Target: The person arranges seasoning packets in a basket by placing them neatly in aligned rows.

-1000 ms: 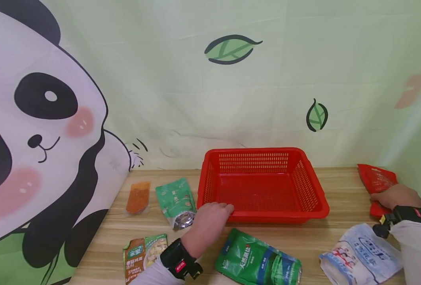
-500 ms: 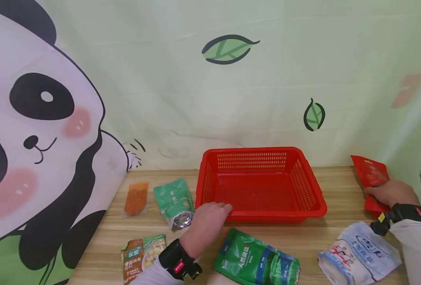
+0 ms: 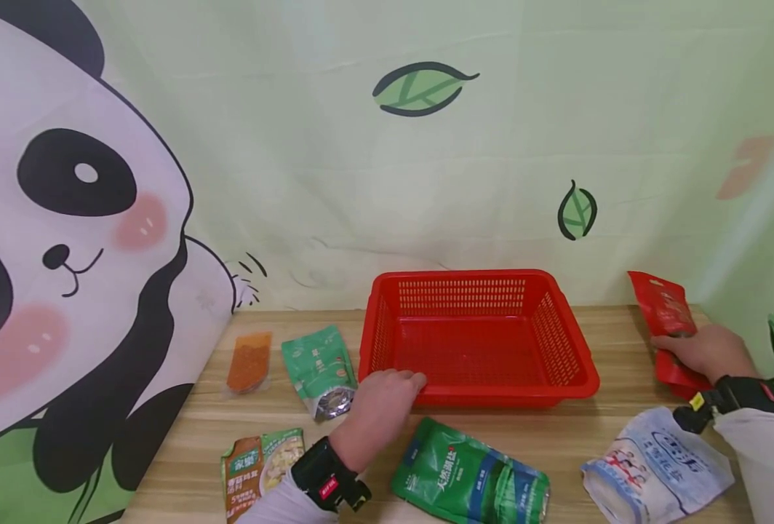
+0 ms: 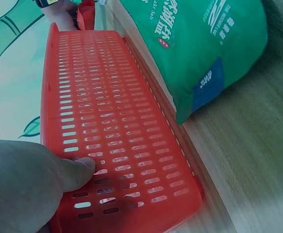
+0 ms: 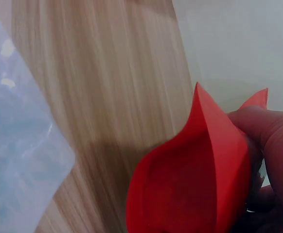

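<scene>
A red plastic basket (image 3: pixel 479 398) with slotted walls stands at the middle of the wooden table. My left hand (image 3: pixel 382 411) grips its near left rim; in the left wrist view the thumb (image 4: pixel 80 172) lies against the slotted wall and the other fingers are hidden. Over at the far right, my right hand (image 3: pixel 711 353) holds a red pouch (image 3: pixel 663 304), pinched about its middle with the top tilted up and left. The right wrist view shows the pouch's bottom fold (image 5: pixel 180 189) above the table, thumb on one side.
Near the basket's front lies a green salt pouch (image 3: pixel 452 473). A pale blue and white bag (image 3: pixel 658 466) lies at the right front. On the left are a green pouch (image 3: pixel 318 367), an orange packet (image 3: pixel 249 362) and a brown-green packet (image 3: pixel 259 466). A printed curtain (image 3: pixel 308 182) hangs behind.
My right hand has lifted the red pouch and brought it a little left, its top tipping upward. The left hand stays on the basket rim.
</scene>
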Demonstrator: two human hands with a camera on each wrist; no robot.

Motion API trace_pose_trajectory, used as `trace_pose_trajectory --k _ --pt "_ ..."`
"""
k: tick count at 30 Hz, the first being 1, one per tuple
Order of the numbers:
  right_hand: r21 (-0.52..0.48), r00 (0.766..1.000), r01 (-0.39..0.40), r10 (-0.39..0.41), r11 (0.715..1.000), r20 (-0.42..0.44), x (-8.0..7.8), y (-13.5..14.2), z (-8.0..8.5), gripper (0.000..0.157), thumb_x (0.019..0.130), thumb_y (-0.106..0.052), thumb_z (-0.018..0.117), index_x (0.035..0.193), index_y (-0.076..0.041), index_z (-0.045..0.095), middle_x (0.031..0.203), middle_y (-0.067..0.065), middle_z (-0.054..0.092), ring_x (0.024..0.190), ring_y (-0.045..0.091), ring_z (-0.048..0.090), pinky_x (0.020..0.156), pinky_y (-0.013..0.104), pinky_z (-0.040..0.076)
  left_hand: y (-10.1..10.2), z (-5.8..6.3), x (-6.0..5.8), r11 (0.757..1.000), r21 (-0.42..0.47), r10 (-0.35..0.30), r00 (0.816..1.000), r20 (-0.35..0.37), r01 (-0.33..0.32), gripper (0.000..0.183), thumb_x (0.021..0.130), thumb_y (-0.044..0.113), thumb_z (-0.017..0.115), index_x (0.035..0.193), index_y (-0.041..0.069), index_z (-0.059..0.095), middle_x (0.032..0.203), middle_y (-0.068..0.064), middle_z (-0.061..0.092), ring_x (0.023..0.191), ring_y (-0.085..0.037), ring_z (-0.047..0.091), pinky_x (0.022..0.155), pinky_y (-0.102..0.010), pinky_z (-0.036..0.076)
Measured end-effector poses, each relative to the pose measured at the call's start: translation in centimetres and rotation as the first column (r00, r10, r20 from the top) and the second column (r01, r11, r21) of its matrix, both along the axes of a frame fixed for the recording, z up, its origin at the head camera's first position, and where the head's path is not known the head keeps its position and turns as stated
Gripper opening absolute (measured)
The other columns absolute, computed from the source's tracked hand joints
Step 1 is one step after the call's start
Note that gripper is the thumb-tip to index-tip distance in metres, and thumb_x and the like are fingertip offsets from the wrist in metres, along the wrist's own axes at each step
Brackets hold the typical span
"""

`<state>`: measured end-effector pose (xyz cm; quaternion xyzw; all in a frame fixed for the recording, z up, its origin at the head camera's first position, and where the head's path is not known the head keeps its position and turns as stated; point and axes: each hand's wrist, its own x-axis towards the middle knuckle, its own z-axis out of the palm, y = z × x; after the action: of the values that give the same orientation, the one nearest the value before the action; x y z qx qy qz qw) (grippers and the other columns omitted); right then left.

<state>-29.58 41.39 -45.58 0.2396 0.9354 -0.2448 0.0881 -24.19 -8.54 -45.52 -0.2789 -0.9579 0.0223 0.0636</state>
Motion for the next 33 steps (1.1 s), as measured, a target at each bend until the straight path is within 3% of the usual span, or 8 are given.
trace_pose_trajectory --k 14,21,28,33 --pt "-0.038 0.992 -0.089 0.085 0.995 -0.097 0.6 -1.7 1.2 0.092 0.095 -0.058 0.061 0.129 0.024 0.038 0.100 0.033 0.057 0.087 0.040 0.054 0.062 0.033 0.049 0.0 -0.1 0.0 1.000 -0.008 -0.004 1.000 -0.022 0.003 0.037 0.084 0.019 0.085 0.118 0.019 0.070 0.110 0.001 0.078 0.095 -0.016 0.074 0.088 -0.034 0.060" --pt "-0.009 0.974 -0.128 0.124 0.992 -0.189 0.8 -2.9 1.7 0.092 0.094 -0.057 0.064 0.133 0.022 0.037 0.112 0.037 0.055 0.093 0.045 0.053 0.064 0.035 0.052 0.0 -0.1 0.1 1.000 0.025 -0.003 1.000 -0.025 0.003 0.039 0.083 0.021 0.086 0.119 0.018 0.071 0.111 -0.001 0.079 0.096 -0.018 0.074 0.089 -0.036 0.061" --pt "0.011 0.944 -0.180 0.176 0.984 -0.281 1.7 -4.7 2.9 0.087 0.093 -0.056 0.067 0.130 0.019 0.045 0.108 0.035 0.060 0.088 0.042 0.057 0.059 0.030 0.051 0.0 -0.1 0.1 1.000 0.023 -0.012 0.999 -0.039 0.013 0.040 0.082 0.022 0.087 0.119 0.018 0.071 0.110 -0.001 0.079 0.095 -0.018 0.075 0.087 -0.036 0.061" --pt "0.012 0.937 -0.178 0.173 0.984 -0.305 2.3 -6.4 3.9 0.087 0.092 -0.056 0.068 0.131 0.019 0.044 0.109 0.035 0.059 0.089 0.041 0.057 0.057 0.029 0.051 0.0 0.0 0.1 1.000 0.019 -0.013 0.999 -0.038 0.014 0.041 0.082 0.022 0.087 0.119 0.018 0.071 0.110 -0.001 0.079 0.096 -0.019 0.075 0.087 -0.036 0.061"
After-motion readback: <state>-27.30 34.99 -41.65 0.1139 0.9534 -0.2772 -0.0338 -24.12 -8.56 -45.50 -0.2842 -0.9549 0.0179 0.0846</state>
